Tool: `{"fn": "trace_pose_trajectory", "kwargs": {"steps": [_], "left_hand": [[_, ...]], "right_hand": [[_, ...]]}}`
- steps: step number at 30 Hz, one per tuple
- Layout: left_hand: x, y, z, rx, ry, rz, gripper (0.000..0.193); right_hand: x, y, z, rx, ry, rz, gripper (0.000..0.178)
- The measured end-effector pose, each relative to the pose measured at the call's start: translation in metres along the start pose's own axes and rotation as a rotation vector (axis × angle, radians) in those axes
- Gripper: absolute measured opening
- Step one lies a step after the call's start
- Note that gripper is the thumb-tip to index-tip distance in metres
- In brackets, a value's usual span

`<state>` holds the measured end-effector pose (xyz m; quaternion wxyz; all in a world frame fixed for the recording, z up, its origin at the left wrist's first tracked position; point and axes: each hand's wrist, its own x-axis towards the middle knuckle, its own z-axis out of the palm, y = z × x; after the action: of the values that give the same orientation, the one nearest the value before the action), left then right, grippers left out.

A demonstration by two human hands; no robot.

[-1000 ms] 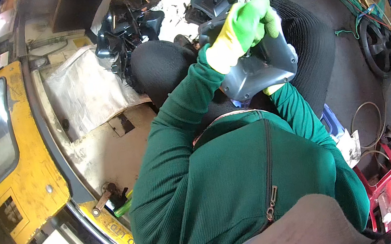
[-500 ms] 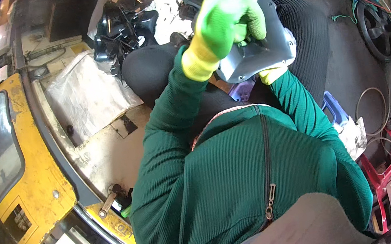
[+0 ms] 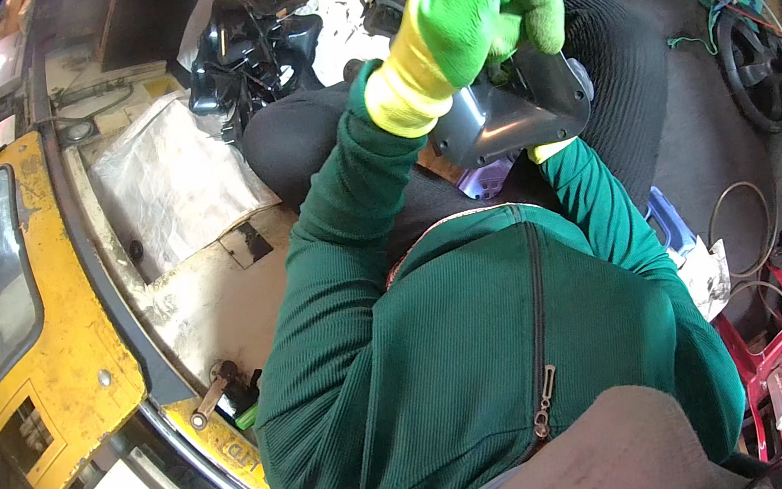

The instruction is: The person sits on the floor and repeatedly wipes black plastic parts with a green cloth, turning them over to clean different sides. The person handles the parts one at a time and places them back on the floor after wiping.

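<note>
A dark grey moulded plastic part [image 3: 507,124], with small holes along its edge, is over my lap, its near edge toward me. My left hand [image 3: 490,12], in a green and yellow knit glove, is closed with curled fingers above the part's far side. What it grips, if anything, is hidden. At the part's near right edge, only the yellow cuff of my right hand [image 3: 554,149] shows. That hand reaches beneath the part and holds it from below, its fingers hidden.
Several glossy black plastic parts [image 3: 251,53] are piled beyond my left knee. A clear plastic sheet [image 3: 179,180] lies left, beside a yellow machine panel [image 3: 84,321]. On the right are a black wheel [image 3: 753,64], a blue plastic handle [image 3: 671,220] and a red plastic frame [image 3: 772,359].
My left hand has moved slightly right and toward the far side, still closed. The grey part has tilted, and less of its inside shows. My right hand stays beneath it.
</note>
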<state>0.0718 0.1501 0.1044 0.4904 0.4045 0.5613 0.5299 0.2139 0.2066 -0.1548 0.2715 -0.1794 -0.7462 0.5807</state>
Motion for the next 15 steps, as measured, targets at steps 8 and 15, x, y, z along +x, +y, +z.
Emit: {"fn": "trace_pose_trajectory", "kwargs": {"steps": [8, 15], "left_hand": [[-0.001, -0.043, -0.018, 0.032, 0.138, 0.321, 0.051], [-0.022, -0.087, 0.002, -0.010, 0.274, -0.078, 0.054]], "right_hand": [[-0.012, -0.007, 0.023, -0.010, -0.026, 0.003, 0.065], [-0.013, -0.014, 0.040, -0.021, -0.049, 0.011, 0.065]]}}
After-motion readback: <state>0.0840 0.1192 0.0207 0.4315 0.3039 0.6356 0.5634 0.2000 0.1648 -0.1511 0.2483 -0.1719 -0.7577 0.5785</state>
